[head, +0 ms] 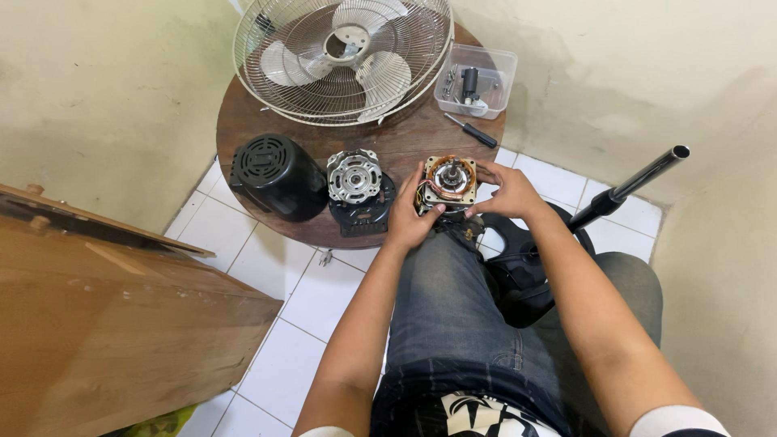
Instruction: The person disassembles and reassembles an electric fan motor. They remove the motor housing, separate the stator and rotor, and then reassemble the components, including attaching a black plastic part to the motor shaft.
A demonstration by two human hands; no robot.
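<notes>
Both my hands hold a fan motor stator (449, 181) with copper windings, resting on my knee at the edge of a round wooden table (405, 142). My left hand (410, 214) grips its left side from below. My right hand (506, 192) cups its right side, fingers on the top rim. Just left of the stator, a silver motor end cover (354, 176) sits on a black bracket (362, 213), and a black motor housing (275, 174) lies beside that.
A white wire fan guard with blades (344, 57) lies at the table's back. A clear plastic box of small parts (476, 81) and a screwdriver (471, 130) sit at the right. A black pole (631, 186) and fan base (522, 271) stand by my right leg. A wooden board (105, 307) leans at the left.
</notes>
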